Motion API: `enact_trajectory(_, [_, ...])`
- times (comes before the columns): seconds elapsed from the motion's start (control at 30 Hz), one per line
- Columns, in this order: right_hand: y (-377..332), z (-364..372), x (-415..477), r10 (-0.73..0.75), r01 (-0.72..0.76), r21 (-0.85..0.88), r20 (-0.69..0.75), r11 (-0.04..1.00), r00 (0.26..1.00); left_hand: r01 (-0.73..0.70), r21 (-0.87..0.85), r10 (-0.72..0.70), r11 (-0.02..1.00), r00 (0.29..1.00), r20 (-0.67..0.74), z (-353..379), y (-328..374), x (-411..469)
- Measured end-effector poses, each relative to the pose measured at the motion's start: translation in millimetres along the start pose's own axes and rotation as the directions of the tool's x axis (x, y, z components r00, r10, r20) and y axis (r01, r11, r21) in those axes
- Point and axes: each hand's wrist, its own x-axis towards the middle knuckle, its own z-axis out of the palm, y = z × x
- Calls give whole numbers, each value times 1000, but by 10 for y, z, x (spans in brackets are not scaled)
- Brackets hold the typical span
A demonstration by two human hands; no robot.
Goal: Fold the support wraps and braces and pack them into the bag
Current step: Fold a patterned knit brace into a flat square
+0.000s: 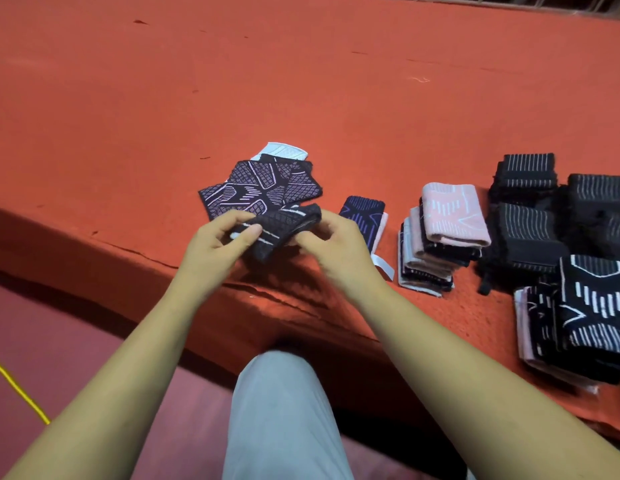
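Note:
I hold a folded black support wrap (284, 226) with white lines above the near edge of the orange table (301, 81). My left hand (221, 244) grips its left end, thumb on top. My right hand (332, 244) pinches its right end. Just behind it lies a loose fan of unfolded black wraps (260, 183) with purple grid patterns, over a white one (284, 150). A single folded black-and-purple wrap (364, 216) lies to the right of my hands. No bag shows in view.
A stack of folded pink and black wraps (443, 233) stands right of centre. Black ribbed braces (530, 216) pile up behind it, and another folded stack (585, 320) sits near the right edge. My knee (280, 403) is below the table edge. A yellow cord (17, 389) crosses the floor.

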Motion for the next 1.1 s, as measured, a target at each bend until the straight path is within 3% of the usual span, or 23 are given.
enact_trajectory(0.07, [-10, -32, -70, -14, 16, -48, 30, 999, 999, 39, 1, -39, 999, 999, 25, 5, -28, -58])
enact_trajectory(0.13, [17, -96, -130, -87, 90, -218, 23, 972, 996, 67, 13, -68, 998, 995, 68, -9, -65, -97])
enact_trajectory(0.27, [94, -196, -151, -209, 229, -457, 94, 860, 973, 80, -25, -71, 996, 964, 258, -26, -102, -193])
enact_trajectory(0.43, [34, -200, -155, -164, 177, -394, 67, 902, 984, -204, 201, 93, 958, 887, 453, 21, -43, -384])
enact_trajectory(0.53, [97, -208, -216, -172, 214, -399, 139, 892, 975, -243, 216, 138, 946, 901, 411, 65, -119, -487])
enact_trajectory(0.6, [202, -233, -292, -157, 232, -385, 216, 893, 964, -191, 195, 109, 962, 924, 365, 54, -145, -546])
enact_trajectory(0.77, [392, -290, -480, 74, -21, -167, 320, 986, 944, -40, 208, -47, 977, 917, 395, 14, -280, -656])
enact_trajectory(0.9, [495, -257, -479, 113, -80, -178, 181, 981, 977, 107, 152, -148, 983, 944, 293, 26, -267, -642])
enact_trajectory(1.1, [610, -120, -378, 169, -167, -194, -6, 967, 986, 50, 358, -98, 932, 988, 118, 77, -277, -687])
